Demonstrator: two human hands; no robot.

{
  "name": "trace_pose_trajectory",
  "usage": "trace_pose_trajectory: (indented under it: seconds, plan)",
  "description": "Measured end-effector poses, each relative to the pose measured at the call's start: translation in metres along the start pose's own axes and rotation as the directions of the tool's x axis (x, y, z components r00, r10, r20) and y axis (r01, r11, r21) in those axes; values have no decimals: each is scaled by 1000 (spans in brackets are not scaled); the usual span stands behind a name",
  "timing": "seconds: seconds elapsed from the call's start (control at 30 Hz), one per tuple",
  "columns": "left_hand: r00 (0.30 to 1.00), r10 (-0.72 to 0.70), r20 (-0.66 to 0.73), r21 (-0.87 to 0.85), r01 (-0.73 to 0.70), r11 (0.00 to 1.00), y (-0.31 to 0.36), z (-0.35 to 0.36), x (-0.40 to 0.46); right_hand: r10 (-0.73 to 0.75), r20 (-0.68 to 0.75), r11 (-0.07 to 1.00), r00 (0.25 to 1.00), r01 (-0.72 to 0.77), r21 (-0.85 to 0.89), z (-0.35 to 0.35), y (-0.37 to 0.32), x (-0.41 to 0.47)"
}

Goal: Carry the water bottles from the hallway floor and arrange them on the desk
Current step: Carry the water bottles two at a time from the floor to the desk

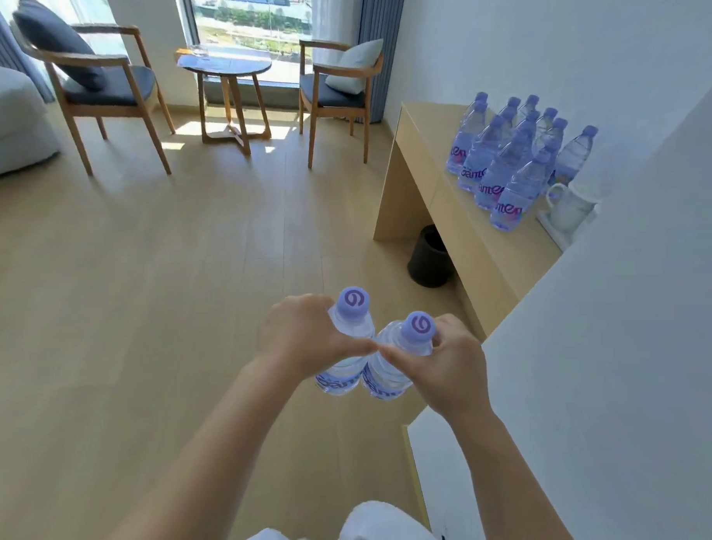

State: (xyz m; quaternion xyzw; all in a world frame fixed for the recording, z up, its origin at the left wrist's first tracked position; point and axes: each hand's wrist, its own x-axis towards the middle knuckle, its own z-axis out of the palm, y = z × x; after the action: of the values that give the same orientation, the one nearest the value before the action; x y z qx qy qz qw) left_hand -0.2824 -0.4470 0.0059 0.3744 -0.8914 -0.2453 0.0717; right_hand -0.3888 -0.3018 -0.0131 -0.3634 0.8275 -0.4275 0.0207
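My left hand point(304, 338) grips a clear water bottle point(349, 342) with a purple cap just below its neck. My right hand point(450, 363) grips a second such bottle point(390, 369) the same way. Both bottles hang upright, side by side and touching, over the wooden floor. Ahead on the right stands the light wooden desk point(436, 178). Several bottles of the same kind point(504, 163) stand in rows on its top against the wall.
A white kettle point(574, 203) on a tray sits on the desk beside the bottles. A black bin point(428, 261) stands under the desk. A white wall corner point(591, 342) juts out on my right. Two chairs point(98, 89) and a small round table point(226, 68) stand by the window.
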Motion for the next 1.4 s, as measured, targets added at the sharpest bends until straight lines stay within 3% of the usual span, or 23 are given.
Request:
trace_pose_trajectory:
  seconds: [0.27,0.63,0.93,1.17,1.4]
  plan:
    - [989,127,70,-52,-124,991,7,9,156,124,-73,991,990,-127,-42,31,28,130]
    - [992,93,90,-27,-91,995,29,3,401,191,-97,981,977,-189,31,74,69,371]
    - [988,117,105,-70,-110,991,44,-1,576,255,-145,965,956,-261,-29,108,99,530]
    - [937,268,226,-28,-268,963,59,2,737,460,-267,879,847,-477,2,150,137,653]
    - [869,406,281,-65,-405,912,84,-5,863,550,-448,819,705,-560,126,169,146,742]
